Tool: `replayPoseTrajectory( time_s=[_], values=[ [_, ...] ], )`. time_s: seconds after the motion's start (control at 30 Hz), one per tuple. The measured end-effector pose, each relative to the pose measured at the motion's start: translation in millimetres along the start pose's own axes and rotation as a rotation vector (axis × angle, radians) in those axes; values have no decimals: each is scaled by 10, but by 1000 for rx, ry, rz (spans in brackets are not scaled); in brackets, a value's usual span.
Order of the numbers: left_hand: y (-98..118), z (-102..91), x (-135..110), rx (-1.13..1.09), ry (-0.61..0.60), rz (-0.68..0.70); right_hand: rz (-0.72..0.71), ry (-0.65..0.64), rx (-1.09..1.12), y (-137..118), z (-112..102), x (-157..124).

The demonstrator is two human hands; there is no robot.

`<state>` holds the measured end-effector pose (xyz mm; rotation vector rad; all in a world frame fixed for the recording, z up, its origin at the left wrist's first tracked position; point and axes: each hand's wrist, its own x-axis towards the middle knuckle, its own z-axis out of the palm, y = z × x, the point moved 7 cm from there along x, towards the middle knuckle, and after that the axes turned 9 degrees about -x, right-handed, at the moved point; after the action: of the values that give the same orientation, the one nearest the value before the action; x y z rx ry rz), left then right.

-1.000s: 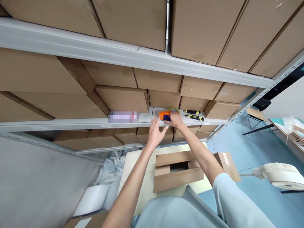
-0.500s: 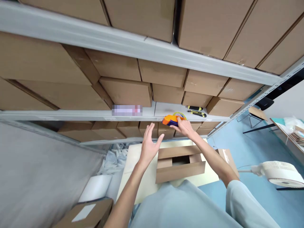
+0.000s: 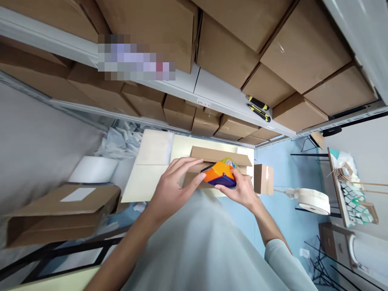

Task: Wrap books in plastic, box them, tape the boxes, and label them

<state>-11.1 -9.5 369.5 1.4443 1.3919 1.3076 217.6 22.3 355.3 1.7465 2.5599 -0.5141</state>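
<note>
An orange and dark-blue tape dispenser [image 3: 218,173] with a yellow-green roll is in my right hand [image 3: 242,189], whose fingers wrap its rear end. My left hand [image 3: 174,184] is at the front of the dispenser, fingers stretched and thumb apart from them. The thumb tip lies at the dispenser's front corner; whether it touches, I cannot tell. Beneath both hands, a cardboard box [image 3: 220,153] with raised flaps rests on a cream-coloured tabletop [image 3: 142,178]. My hands and the dispenser cover much of the box.
Shelves full of cardboard boxes [image 3: 230,52] rise in front. Two yellow-black utility knives [image 3: 259,111] lie on a shelf. An open carton [image 3: 57,202] stands at left. To the right are a small taped box [image 3: 263,179], a white fan [image 3: 313,201] and a side table [image 3: 336,178].
My right hand has brought the tape dispenser down from the shelf edge to above the box. My left hand has come in beside its front. The view has tilted down and turned.
</note>
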Motion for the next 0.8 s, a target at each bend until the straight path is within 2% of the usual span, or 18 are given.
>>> replayPoseTrajectory(
  time_s=[0.1,0.5,0.8],
  values=[
    [2,-32,-35,-14,-1,7,-24,-33,-39,-45,38,-56],
    [-23,-81,-101,10,18,50,-191,87,-109,-171,-45,-169],
    [-78,-116,-120,-9,-55,-42,-301,108,-177,-281,-139,-201]
  ],
)
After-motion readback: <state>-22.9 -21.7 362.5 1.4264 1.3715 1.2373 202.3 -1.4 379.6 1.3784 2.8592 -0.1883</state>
